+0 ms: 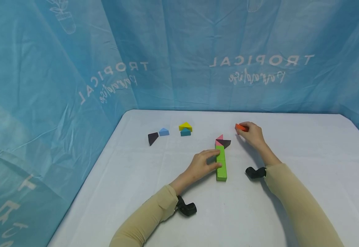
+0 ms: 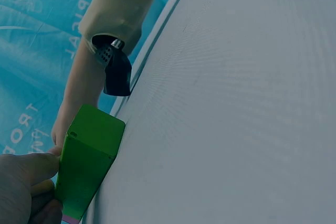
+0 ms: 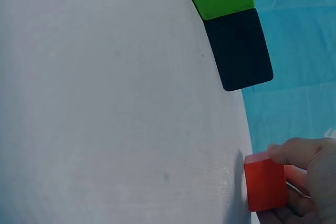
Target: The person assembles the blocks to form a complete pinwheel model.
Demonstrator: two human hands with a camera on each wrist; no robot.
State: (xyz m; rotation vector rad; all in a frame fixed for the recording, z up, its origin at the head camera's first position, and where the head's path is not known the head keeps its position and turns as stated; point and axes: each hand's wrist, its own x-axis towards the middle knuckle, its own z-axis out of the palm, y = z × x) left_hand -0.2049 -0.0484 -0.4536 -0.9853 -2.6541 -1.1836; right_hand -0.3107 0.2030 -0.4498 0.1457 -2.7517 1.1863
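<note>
My left hand (image 1: pixel 201 163) rests its thumb and fingertips along the left side of a straight row of green blocks (image 1: pixel 221 174). In the left wrist view, thumb and fingers lie against one face of a green block (image 2: pixel 92 150). Beyond the row's far end sit pink triangular blocks (image 1: pixel 219 143) and a dark, slant-sided block (image 1: pixel 226 142). Farther back to the right, my right hand (image 1: pixel 253 134) pinches an orange-red block (image 1: pixel 240 127). The right wrist view shows this block (image 3: pixel 265 184) between thumb and fingers, close to the white cloth.
At the back left lie another dark block (image 1: pixel 153 138), a light blue triangular block (image 1: pixel 164 132), a yellow triangular block (image 1: pixel 185 126) and a teal one (image 1: pixel 185 132). Blue curtains (image 1: pixel 179 68) hang behind and left of the white-covered table (image 1: pixel 306 144).
</note>
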